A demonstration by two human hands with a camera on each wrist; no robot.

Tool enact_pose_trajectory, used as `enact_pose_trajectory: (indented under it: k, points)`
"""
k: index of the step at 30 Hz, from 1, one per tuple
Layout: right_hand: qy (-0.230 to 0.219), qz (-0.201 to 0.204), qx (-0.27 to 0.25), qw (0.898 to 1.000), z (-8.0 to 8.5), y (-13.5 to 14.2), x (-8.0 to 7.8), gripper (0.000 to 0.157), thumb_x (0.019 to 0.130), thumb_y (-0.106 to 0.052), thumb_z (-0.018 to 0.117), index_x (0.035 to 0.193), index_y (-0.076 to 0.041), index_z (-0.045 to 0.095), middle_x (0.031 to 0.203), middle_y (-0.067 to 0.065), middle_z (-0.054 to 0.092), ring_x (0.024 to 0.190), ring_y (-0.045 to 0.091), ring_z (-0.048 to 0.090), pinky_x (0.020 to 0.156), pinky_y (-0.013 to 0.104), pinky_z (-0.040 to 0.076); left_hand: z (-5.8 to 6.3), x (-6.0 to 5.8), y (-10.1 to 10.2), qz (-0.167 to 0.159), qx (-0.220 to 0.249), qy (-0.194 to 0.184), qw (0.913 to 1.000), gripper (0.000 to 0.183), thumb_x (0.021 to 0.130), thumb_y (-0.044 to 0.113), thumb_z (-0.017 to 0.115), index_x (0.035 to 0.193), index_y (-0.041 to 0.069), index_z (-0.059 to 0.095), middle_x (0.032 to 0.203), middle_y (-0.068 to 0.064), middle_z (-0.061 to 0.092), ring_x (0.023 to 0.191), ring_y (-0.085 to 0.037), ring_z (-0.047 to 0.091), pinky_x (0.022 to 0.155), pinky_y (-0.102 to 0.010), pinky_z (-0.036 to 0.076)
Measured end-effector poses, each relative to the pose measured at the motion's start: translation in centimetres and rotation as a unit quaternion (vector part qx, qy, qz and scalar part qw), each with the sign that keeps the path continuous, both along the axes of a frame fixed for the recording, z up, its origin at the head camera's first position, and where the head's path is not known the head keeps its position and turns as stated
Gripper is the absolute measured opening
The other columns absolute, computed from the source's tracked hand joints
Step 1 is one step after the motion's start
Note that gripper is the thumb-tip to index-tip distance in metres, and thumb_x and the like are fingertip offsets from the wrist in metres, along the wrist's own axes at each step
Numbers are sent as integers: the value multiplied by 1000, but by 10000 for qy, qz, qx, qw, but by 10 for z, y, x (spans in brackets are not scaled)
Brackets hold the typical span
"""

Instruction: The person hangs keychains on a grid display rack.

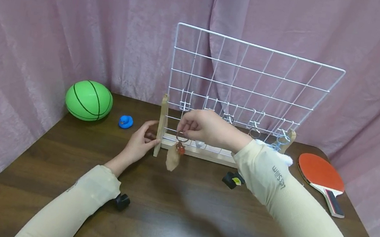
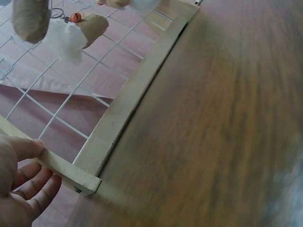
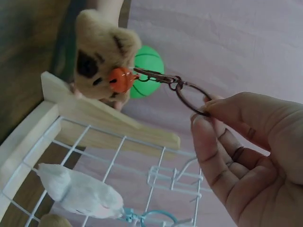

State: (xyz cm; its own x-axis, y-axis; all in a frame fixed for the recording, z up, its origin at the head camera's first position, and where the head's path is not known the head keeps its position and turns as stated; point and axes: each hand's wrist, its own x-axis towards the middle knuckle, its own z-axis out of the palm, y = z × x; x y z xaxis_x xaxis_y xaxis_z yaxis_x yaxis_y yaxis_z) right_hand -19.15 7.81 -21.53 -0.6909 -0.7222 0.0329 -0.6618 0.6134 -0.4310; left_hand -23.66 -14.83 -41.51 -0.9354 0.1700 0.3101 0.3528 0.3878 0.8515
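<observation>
My right hand (image 1: 210,127) pinches the metal ring (image 3: 179,97) of a keychain between thumb and fingertips. From that ring hang an orange bell (image 3: 120,80) and a tan plush animal (image 3: 102,54) with a dark face patch, in front of the rack's left end. The rack is a white wire grid (image 1: 260,46) on a wooden base. My left hand (image 1: 139,144) grips its left wooden end piece (image 1: 161,126), thumb on one side in the left wrist view. A white plush keychain (image 3: 78,191) hangs close by on the grid.
Hooks along the lower grid carry several other keychains, partly behind my right arm. A green ball (image 1: 89,100) and a blue rubber duck (image 1: 126,121) are on the table (image 1: 148,217) at left. At right lies a red table tennis paddle (image 1: 321,172). Pink curtains hang behind.
</observation>
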Motion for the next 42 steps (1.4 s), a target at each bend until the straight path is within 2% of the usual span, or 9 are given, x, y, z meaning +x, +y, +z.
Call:
enact_pose_trajectory:
  k: [5,11,17,23,33,42]
  points:
    - [-238,-364,-44,9990,7,2,-9,14,92,-6,61,101,-12,69,91,0,68,86,13,63,83,26,53,0,0,3,-20,42,-18,10000,58,89,2,66,141,7,40,123,-22,57,101,-34,63,82,-40,55]
    - [-68,-412,-113,9991,13,1,-20,15,91,-3,60,101,-9,69,92,4,68,86,16,62,82,27,53,0,0,2,-18,75,-1,10000,58,88,1,66,140,6,40,123,-22,57,102,-34,63,82,-40,54]
    - [87,-511,-75,9986,15,-2,-29,14,90,-6,61,101,-9,69,92,5,69,85,16,63,82,27,53,0,1,1,23,30,62,10000,58,88,1,66,140,6,40,123,-22,58,101,-34,63,81,-37,54]
    - [151,-640,-59,9978,15,-4,-36,13,91,-8,63,103,-9,69,92,6,69,84,16,63,81,27,53,-1,1,1,38,18,54,10000,58,88,1,66,140,6,40,121,-22,58,100,-33,63,79,-31,54]
    - [185,-894,-111,9958,8,-5,-46,10,90,-6,63,99,-7,68,88,6,68,82,16,62,78,27,52,-3,-2,4,-42,70,57,10000,58,89,2,65,141,6,40,121,-22,58,100,-34,63,80,-37,55]
    - [296,-952,-7,9950,4,-5,-52,13,89,-3,60,98,-6,68,89,7,69,83,17,62,80,27,52,-3,-1,6,-44,24,102,9999,59,88,2,66,141,6,40,121,-21,59,99,-32,64,77,-29,55]
